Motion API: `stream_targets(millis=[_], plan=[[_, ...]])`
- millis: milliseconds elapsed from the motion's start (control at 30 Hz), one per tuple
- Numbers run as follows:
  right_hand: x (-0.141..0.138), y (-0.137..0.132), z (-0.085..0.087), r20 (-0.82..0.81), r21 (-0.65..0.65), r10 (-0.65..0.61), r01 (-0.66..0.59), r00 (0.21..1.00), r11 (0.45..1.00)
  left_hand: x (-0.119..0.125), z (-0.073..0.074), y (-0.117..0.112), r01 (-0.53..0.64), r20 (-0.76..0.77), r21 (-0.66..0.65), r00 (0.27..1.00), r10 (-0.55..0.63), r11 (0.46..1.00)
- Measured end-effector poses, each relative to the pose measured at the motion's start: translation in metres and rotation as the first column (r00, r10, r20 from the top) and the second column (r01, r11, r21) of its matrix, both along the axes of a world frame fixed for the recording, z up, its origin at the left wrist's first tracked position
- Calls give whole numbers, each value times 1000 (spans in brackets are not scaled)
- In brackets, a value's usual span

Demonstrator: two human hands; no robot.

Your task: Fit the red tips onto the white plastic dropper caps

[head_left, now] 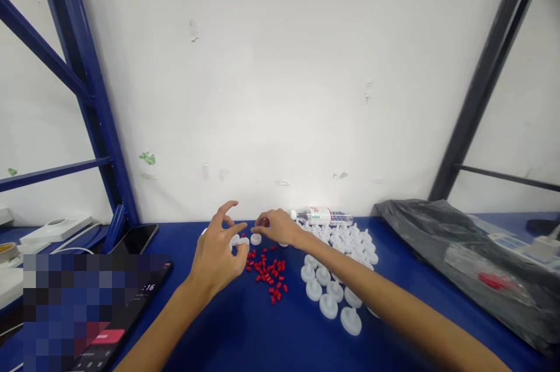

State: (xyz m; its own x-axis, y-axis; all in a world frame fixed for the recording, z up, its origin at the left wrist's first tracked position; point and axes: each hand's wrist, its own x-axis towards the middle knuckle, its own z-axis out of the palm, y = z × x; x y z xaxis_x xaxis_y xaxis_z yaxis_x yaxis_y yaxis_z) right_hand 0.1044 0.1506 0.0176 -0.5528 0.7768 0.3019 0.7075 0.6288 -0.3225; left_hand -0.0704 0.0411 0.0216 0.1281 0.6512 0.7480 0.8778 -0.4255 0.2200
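Note:
My left hand (219, 249) is at the left of the small parts, its fingers spread and the thumb apart from the index finger. White round plastic caps (235, 240) lie by its thumb and partly behind it, one with a red tip (244, 235). My right hand (276, 225) reaches across from the right, with thumb and index finger pinched together. Directly below those fingertips stands a white round cap (256, 239); whatever is in the pinch is too small to make out. Loose red pieces (266, 270), small and tube-like, are scattered between my forearms.
Many white spouted discs (335, 290) cover the table right of centre, partly under my right forearm. Behind them a plastic bottle (324, 216) lies against the wall. A black plastic bag (464, 255) lies right; a phone (135, 239) and a dark screen device (131, 308) lie left.

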Motion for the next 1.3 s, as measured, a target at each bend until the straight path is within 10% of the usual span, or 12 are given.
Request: stream_targets(millis=[200, 367, 867, 1100, 1300], plan=[[45, -14, 2, 42, 105, -155, 150, 987, 983, 4, 2, -5, 53, 28, 116, 998, -57, 992], [59, -13, -12, 60, 79, -132, 127, 989, 989, 12, 3, -12, 222, -148, -154, 958, -244, 963], [88, -81, -7, -191, 225, -7, 51, 982, 973, 30, -13, -18, 364, 30, -719, 867, -497, 592], [91, -81, -14, -128, 374, 87, -33, 988, 927, 30, -15, -11, 320, 43, -740, 900, -433, 592], [86, -92, -13, -78, 388, 152, -111, 985, 915, 25, 6, -5, 302, 66, -590, 943, -327, 749]])
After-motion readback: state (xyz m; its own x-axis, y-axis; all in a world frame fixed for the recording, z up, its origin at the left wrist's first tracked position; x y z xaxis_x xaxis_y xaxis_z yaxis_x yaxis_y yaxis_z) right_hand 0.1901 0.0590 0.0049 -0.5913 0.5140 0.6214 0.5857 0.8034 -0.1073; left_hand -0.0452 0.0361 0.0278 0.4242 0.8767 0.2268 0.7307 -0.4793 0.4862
